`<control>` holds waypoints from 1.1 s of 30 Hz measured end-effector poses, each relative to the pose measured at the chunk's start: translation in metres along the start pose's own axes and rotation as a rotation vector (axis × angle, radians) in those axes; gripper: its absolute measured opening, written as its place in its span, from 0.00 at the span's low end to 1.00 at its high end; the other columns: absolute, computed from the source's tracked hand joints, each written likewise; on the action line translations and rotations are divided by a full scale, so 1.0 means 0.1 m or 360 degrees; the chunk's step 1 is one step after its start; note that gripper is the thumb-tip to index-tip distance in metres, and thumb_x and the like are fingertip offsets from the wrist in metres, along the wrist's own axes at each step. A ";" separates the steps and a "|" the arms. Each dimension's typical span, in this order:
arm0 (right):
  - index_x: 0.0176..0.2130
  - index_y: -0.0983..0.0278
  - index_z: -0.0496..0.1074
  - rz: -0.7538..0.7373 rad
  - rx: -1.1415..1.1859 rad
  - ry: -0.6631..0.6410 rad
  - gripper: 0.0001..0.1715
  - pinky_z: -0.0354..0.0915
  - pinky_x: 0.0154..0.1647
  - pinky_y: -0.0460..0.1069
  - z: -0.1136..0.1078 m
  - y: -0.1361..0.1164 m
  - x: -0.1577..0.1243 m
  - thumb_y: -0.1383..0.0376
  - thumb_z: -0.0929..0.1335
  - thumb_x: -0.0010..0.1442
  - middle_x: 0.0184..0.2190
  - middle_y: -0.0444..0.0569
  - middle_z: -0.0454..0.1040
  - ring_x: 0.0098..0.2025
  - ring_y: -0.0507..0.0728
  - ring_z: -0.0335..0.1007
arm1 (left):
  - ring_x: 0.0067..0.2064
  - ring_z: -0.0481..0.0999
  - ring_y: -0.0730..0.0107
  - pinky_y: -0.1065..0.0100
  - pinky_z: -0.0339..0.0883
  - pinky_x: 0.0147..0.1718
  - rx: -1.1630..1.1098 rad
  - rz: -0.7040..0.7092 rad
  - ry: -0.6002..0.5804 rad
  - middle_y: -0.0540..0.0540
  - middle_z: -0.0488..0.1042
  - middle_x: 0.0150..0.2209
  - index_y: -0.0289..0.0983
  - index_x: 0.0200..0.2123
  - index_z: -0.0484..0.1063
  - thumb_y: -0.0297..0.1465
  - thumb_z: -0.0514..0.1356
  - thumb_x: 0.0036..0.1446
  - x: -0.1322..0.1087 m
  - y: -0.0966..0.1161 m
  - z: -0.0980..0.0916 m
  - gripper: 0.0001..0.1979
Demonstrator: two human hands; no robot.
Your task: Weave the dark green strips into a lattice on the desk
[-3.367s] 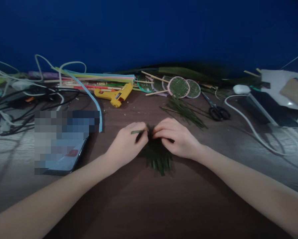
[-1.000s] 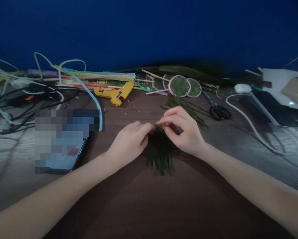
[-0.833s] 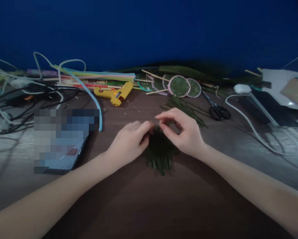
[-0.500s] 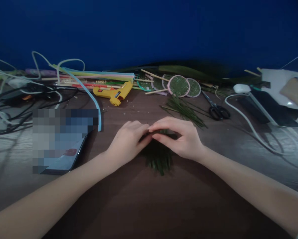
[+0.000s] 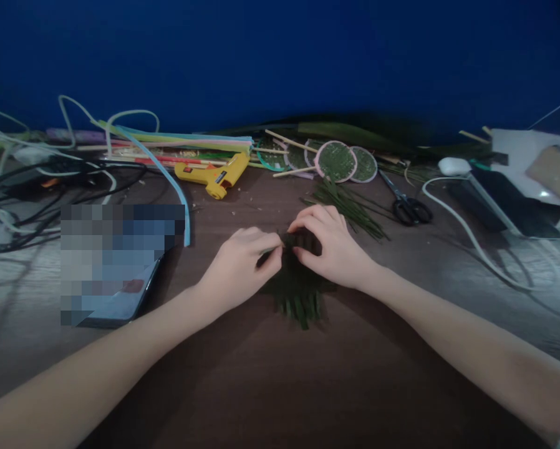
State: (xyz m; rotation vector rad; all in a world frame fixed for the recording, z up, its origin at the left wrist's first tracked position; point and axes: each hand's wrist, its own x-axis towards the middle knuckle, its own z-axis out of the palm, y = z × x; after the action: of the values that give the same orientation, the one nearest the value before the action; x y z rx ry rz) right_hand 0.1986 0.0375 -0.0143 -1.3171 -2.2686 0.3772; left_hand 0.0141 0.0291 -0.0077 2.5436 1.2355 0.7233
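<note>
A bundle of dark green leaf strips [image 5: 301, 299] lies on the brown table in front of me, its loose ends fanned toward me. My left hand [image 5: 242, 265] reaches in from the left, thumb and forefinger pinched at the upper left edge of the strips. What exactly sits between those fingertips is small and dark, but it looks like a leaf strip. Over the right side of the bundle, my right hand [image 5: 333, 246] is curved with thumb and fingers apart, the fingertips close to the strips. Both hands cover the upper part of the bundle.
Behind are a yellow glue gun [image 5: 224, 174], round green fans [image 5: 336, 162] with sticks, loose leaf strips [image 5: 355, 209] and black-handled scissors [image 5: 411, 211]. A phone [image 5: 121, 274] lies left, near a blue strip [image 5: 170, 178] and tangled cables [image 5: 41, 193]. A white cable [image 5: 471, 243] runs at right.
My right hand has moved slightly up and left, and its thumb and fingers have spread from a closer pinch. The left hand stays at nearly the same spot, still pinched.
</note>
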 end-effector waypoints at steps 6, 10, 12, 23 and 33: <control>0.35 0.63 0.65 -0.0038 0.0082 -0.0052 0.08 0.54 0.45 0.56 -0.01 0.00 -0.01 0.70 0.65 0.51 0.41 0.51 0.67 0.46 0.60 0.57 | 0.31 0.69 0.71 0.69 0.61 0.33 -0.0026 -0.0010 0.0016 0.50 0.73 0.26 0.37 0.28 0.70 0.26 0.50 0.56 0.00 0.00 0.00 0.10; 0.35 0.62 0.64 -0.0061 0.0114 -0.0048 0.09 0.54 0.45 0.55 -0.02 0.01 -0.01 0.71 0.65 0.50 0.41 0.50 0.67 0.46 0.60 0.57 | 0.30 0.68 0.71 0.69 0.61 0.32 -0.0027 -0.0013 0.0005 0.51 0.72 0.26 0.37 0.27 0.70 0.27 0.50 0.56 0.00 0.00 0.00 0.10; 0.36 0.62 0.63 -0.0072 0.0105 -0.0055 0.10 0.54 0.45 0.55 -0.02 0.02 -0.01 0.72 0.64 0.50 0.41 0.49 0.67 0.45 0.59 0.57 | 0.30 0.68 0.71 0.69 0.61 0.32 -0.0019 -0.0007 -0.0003 0.51 0.72 0.25 0.37 0.27 0.70 0.27 0.51 0.56 0.00 0.00 0.00 0.09; 0.34 0.61 0.61 -0.0170 -0.0106 -0.0101 0.05 0.54 0.41 0.55 0.01 0.02 0.00 0.70 0.62 0.54 0.43 0.49 0.67 0.44 0.59 0.57 | 0.30 0.67 0.71 0.70 0.60 0.30 0.0038 0.0019 0.0034 0.51 0.70 0.24 0.37 0.26 0.69 0.27 0.49 0.57 0.01 0.01 0.01 0.11; 0.31 0.62 0.61 -0.0284 0.0133 -0.0027 0.05 0.56 0.42 0.53 -0.01 0.05 0.00 0.72 0.61 0.54 0.38 0.50 0.68 0.42 0.57 0.60 | 0.31 0.69 0.71 0.69 0.61 0.32 -0.0011 -0.0023 0.0000 0.51 0.72 0.27 0.38 0.28 0.70 0.27 0.50 0.57 0.00 0.00 0.00 0.10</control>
State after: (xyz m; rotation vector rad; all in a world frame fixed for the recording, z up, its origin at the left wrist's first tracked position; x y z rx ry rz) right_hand 0.2027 0.0401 -0.0156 -1.0644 -2.3357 0.4168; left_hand 0.0142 0.0288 -0.0080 2.5262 1.2481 0.7229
